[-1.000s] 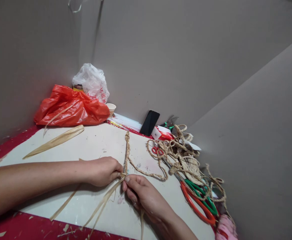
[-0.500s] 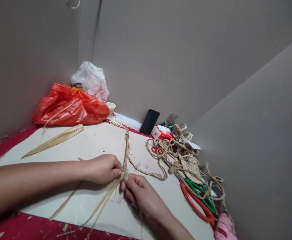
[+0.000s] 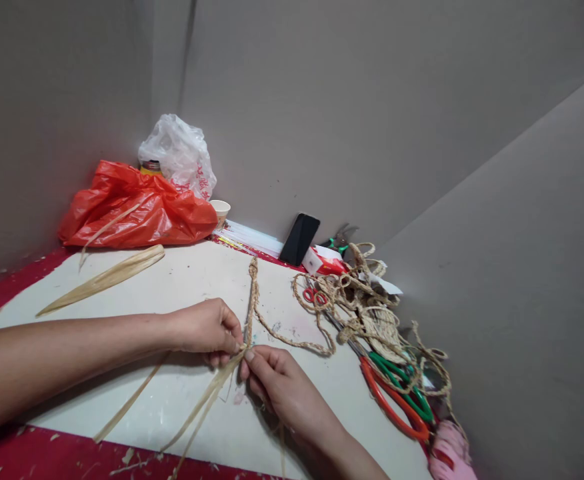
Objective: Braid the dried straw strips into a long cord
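A braided straw cord point(image 3: 253, 293) runs down the white board point(image 3: 197, 280), its finished length looping away to the right. Loose pale strands point(image 3: 205, 397) fan out from its lower end toward the near edge. My left hand point(image 3: 215, 330) pinches strands at the braid's end, fingers closed. Right beside it, my right hand point(image 3: 282, 387) grips the same end between thumb and forefinger. The fingertips partly hide the point where the strands cross. A single strip point(image 3: 129, 407) lies under my left forearm, and a wide dry husk leaf point(image 3: 102, 280) lies farther left.
Tangled braided cord point(image 3: 367, 307) is heaped at the right, with large orange-and-green-handled scissors point(image 3: 395, 400) and small red-handled scissors point(image 3: 315, 295). A phone point(image 3: 299, 239) leans at the back near pliers point(image 3: 339, 241). A red plastic bag point(image 3: 137, 213), clear bag point(image 3: 179, 150) and paper cup point(image 3: 221, 212) stand back left.
My left hand has shifted slightly, its fingers bending down more at the braid's end. My right hand keeps its pinch. The whole view has moved a little.
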{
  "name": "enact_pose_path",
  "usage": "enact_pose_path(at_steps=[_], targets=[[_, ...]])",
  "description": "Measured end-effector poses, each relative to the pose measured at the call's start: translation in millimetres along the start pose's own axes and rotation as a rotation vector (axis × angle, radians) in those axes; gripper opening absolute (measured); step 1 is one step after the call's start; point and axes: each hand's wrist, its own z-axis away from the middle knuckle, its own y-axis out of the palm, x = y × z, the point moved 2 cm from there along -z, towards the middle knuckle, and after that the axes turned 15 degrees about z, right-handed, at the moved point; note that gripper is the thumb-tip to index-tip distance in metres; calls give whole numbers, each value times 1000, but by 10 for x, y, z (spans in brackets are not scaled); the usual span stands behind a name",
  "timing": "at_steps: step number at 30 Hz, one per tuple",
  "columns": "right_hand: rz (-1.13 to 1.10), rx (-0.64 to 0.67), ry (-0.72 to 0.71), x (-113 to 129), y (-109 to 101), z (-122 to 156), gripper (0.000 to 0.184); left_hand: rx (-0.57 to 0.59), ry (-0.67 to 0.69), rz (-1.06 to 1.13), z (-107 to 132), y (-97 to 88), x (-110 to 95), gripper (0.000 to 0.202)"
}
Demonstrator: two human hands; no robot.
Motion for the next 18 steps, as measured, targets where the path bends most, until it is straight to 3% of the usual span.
enact_pose_path(at_steps=[5,11,14,18], targets=[[25,-111,6,9,61,-8,34,-131,83,-198,114,144,-73,10],[-350,-33,57,81,187,26,40,-368,223,-472,209,300,-11,3],[-446,18,63,145,215,56,36,-403,251,-554,242,336,35,8],[-504,32,76,182,227,84,35,-366,220,-564,295,396,10,16]])
